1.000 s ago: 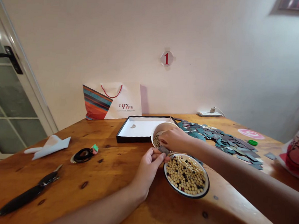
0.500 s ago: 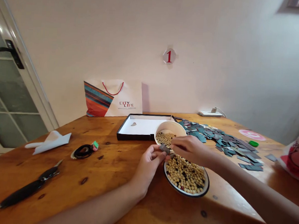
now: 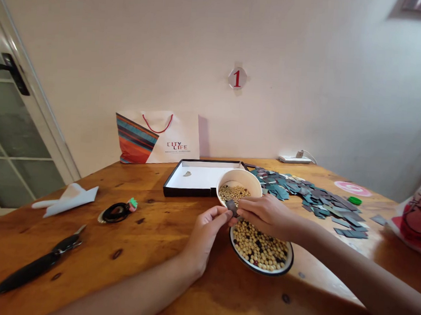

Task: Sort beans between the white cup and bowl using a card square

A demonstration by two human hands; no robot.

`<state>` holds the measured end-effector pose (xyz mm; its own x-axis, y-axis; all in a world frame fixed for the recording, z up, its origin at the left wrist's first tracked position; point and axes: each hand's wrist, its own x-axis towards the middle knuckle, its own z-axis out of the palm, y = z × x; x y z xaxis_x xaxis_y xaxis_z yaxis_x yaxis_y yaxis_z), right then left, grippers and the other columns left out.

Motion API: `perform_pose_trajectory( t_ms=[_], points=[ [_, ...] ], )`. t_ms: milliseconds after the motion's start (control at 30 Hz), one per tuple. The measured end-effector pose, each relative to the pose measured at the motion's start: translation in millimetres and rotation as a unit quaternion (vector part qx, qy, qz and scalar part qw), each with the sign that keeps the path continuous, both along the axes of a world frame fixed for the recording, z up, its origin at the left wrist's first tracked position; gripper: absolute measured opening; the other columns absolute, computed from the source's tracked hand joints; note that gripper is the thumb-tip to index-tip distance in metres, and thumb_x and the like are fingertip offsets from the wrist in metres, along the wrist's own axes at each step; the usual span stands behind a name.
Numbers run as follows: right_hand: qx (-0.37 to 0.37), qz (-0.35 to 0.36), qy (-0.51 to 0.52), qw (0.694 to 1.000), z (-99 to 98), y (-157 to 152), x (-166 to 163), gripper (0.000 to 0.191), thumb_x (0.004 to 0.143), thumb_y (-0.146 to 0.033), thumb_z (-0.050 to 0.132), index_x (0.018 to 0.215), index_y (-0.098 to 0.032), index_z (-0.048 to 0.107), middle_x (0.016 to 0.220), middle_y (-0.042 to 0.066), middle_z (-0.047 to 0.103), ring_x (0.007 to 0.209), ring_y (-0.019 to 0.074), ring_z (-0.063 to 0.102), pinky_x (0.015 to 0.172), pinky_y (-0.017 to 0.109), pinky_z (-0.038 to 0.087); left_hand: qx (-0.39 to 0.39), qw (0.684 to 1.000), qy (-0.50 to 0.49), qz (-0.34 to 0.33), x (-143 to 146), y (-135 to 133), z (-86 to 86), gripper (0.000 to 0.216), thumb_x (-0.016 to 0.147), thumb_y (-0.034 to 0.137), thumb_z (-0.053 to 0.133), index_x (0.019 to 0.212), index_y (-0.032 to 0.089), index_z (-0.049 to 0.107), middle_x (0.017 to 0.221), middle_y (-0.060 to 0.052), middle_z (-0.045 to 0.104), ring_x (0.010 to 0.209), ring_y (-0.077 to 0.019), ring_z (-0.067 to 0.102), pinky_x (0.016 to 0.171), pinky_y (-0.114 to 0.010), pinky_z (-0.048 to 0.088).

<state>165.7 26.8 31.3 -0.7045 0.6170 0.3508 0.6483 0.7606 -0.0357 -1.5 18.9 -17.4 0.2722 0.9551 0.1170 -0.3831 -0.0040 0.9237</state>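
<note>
My left hand point(image 3: 209, 231) pinches a small dark grey flat piece point(image 3: 232, 207) between thumb and fingers. From the other side my right hand point(image 3: 269, 214) meets the piece, its fingers closed at the right edge; the fingertips are partly hidden. Both hands hover over the gap between two vessels. Below them sits a dark-rimmed bowl point(image 3: 261, 248) of pale round beans mixed with several dark ones. Behind the hands, a white tub point(image 3: 257, 181) contains pale beans, partly covered by my right hand.
A shallow black-edged box point(image 3: 190, 192) with a scrap inside stands behind. Dark flat pieces point(image 3: 311, 194) are heaped to the right, near a green cap point(image 3: 354, 200). Leftward lie a black-handled tool point(image 3: 40, 263), a black hair tie point(image 3: 117, 212) and folded paper point(image 3: 72, 201). A paper bag point(image 3: 158, 140) leans on the wall.
My right hand has come lower, and its fingers now meet the dark grey piece. The piece has turned more upright in my left fingers. The view has shifted slightly.
</note>
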Motion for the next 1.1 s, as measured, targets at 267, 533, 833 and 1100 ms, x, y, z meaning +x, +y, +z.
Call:
perform_pose_trajectory(
  t_ms=[267, 533, 833, 1100],
  points=[
    [0.004, 0.017, 0.013, 1.000, -2.7, -4.0, -2.9, 0.023, 0.090, -0.024, 0.030, 0.077, -0.017, 0.048, 0.073, 0.001, 0.056, 0.062, 0.0095, 0.048, 0.055, 0.023, 0.026, 0.038, 0.998, 0.045, 0.018, -2.7, -1.4, 2.5, 0.014, 0.072, 0.029, 0.058, 0.069, 0.016, 0.058, 0.066, 0.001, 0.057, 0.066, -0.0112, 0.050, 0.067, -0.022, 0.037],
    [0.036, -0.010, 0.029, 0.999, -7.1, -2.0, -4.0, 0.023, 0.090, -0.025, 0.030, 0.076, -0.017, 0.048, 0.071, 0.000, 0.053, 0.059, 0.0090, 0.045, 0.053, 0.023, 0.024, 0.071, 0.993, 0.080, 0.042, 0.3, -1.7, 4.2, 0.016, 0.071, 0.030, 0.059, 0.073, 0.014, 0.061, 0.065, 0.000, 0.058, 0.066, -0.0122, 0.050, 0.067, -0.023, 0.039],
    [0.012, 0.013, 0.038, 0.999, -8.0, -2.8, -4.3, 0.021, 0.089, -0.024, 0.032, 0.075, -0.018, 0.046, 0.071, 0.000, 0.052, 0.059, 0.0087, 0.044, 0.054, 0.022, 0.025, 0.088, 0.991, 0.087, 0.049, 0.3, -0.8, 1.9, 0.015, 0.072, 0.029, 0.057, 0.069, 0.014, 0.059, 0.065, 0.001, 0.056, 0.065, -0.0111, 0.048, 0.065, -0.022, 0.038],
    [0.010, 0.012, 0.043, 0.999, -8.6, -1.7, -5.5, 0.021, 0.089, -0.025, 0.032, 0.075, -0.018, 0.046, 0.070, -0.001, 0.052, 0.059, 0.0085, 0.044, 0.054, 0.022, 0.026, 0.072, 0.994, 0.078, 0.040, 0.5, -1.3, 2.5, 0.014, 0.073, 0.027, 0.057, 0.069, 0.014, 0.058, 0.065, 0.001, 0.056, 0.065, -0.0104, 0.048, 0.065, -0.021, 0.038]
  ],
)
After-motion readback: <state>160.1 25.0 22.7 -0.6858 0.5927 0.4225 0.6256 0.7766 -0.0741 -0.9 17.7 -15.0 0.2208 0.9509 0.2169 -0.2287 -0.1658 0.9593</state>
